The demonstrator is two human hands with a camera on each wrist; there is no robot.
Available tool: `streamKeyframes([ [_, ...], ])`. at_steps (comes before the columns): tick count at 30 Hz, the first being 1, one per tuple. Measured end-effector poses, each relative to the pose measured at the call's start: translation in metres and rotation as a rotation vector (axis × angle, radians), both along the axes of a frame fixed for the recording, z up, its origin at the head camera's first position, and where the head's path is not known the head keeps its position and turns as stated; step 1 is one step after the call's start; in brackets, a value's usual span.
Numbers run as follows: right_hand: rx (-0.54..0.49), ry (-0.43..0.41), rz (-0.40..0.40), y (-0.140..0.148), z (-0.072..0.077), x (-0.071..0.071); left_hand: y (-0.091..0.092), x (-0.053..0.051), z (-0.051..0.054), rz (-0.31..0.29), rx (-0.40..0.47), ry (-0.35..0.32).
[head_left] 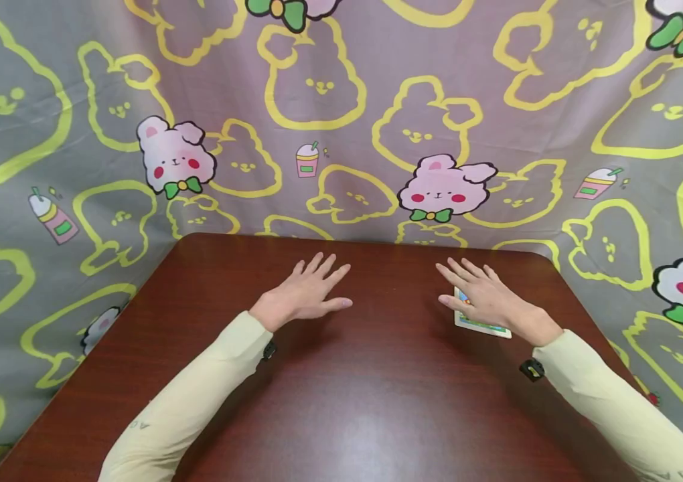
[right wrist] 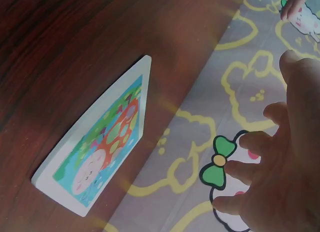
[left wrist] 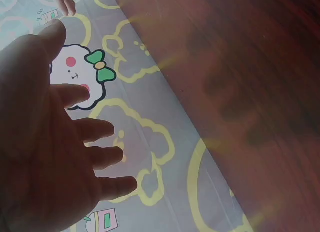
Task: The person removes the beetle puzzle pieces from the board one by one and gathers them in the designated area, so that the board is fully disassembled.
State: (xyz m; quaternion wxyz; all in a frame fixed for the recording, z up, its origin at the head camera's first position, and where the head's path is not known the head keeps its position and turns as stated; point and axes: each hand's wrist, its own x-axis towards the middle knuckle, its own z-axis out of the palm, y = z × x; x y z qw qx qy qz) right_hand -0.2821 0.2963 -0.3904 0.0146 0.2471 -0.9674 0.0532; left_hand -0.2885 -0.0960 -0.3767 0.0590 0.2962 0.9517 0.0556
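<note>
My left hand hovers palm down over the table's left half, fingers spread and holding nothing. On the right, my right hand is held above a white-bordered picture card, covering much of it in the head view. The right wrist view shows more of the card: a cartoon figure with a pale smiling face and a spotted orange body, on blue and green. A gap separates the right fingers from the card there. In the left wrist view, the left fingers are extended, with their shadow on the wood.
The dark reddish-brown table has rounded far corners. A grey curtain with yellow outlines and cartoon animal heads hangs behind it and along both sides. Both forearms wear pale sleeves, with a small black device by the right wrist.
</note>
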Motion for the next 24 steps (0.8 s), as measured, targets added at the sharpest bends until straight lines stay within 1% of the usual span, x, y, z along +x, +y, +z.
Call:
streamKeyframes([
  [4,-0.02,-0.018,-0.013,0.005,-0.003,-0.001,0.007,0.0,-0.003,0.001,-0.001,-0.01],
  [12,-0.028,-0.023,-0.043,0.016,-0.006,-0.005,0.032,-0.003,-0.003,-0.017,0.03,-0.016],
  [15,-0.036,-0.031,-0.056,0.019,-0.007,-0.006,0.039,-0.003,-0.003,-0.019,0.029,-0.012],
  [20,-0.068,-0.045,-0.082,0.028,-0.01,-0.006,0.048,-0.004,-0.002,-0.029,0.042,-0.024],
  [24,-0.094,-0.05,-0.076,0.036,-0.013,-0.006,0.053,-0.005,-0.004,-0.033,0.05,-0.03],
])
